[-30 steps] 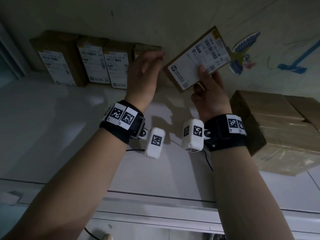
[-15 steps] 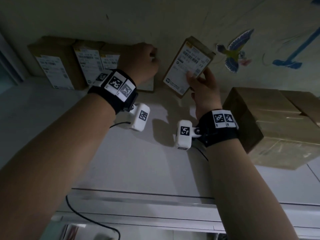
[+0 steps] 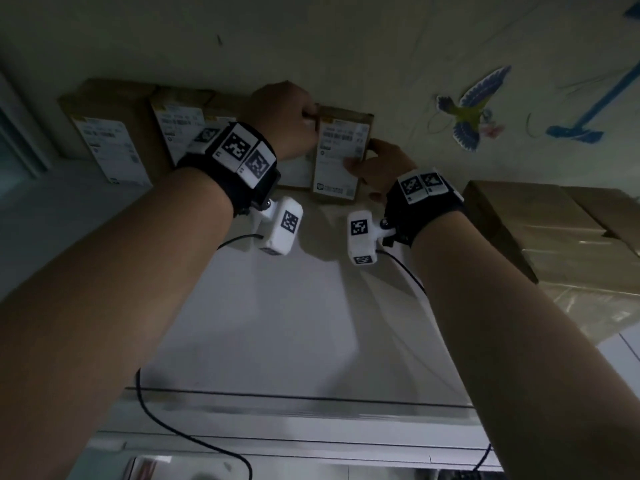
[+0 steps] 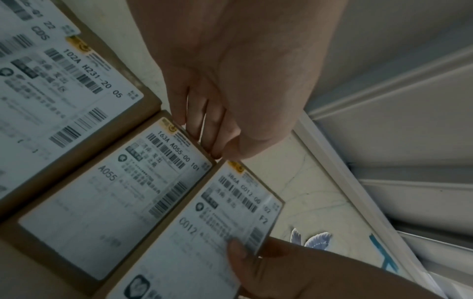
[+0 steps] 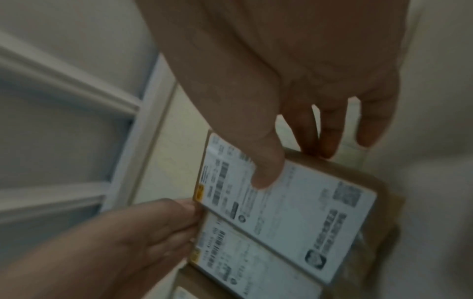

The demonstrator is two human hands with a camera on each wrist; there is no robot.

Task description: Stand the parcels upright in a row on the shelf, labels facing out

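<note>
Several brown parcels with white labels stand in a row against the back wall; the leftmost parcel [image 3: 104, 140] shows in the head view. My left hand [image 3: 287, 119] [image 4: 212, 149] grips the top edge of the row's end parcel, labelled A055 [image 4: 115, 192] [image 5: 243, 263], fingers curled behind it. Right beside it stands the C012 parcel [image 3: 341, 154] [image 4: 204, 232] [image 5: 294, 202], upright with its label facing out. My right hand [image 3: 367, 164] [image 5: 294, 161] holds it, thumb on the label and fingers behind. The third parcel is mostly hidden by my left wrist.
The white shelf surface [image 3: 277, 323] stretches towards me. A pile of larger brown boxes [image 3: 554, 244] sits at the right, close to my right wrist. A bird sticker [image 3: 474, 112] and blue marks are on the wall. Black cables [image 3: 173, 427] trail from the wrist cameras.
My right hand has brought the C012 parcel from a tilt in the air down and left, upright beside the row. My left hand has closed on the end parcel's top.
</note>
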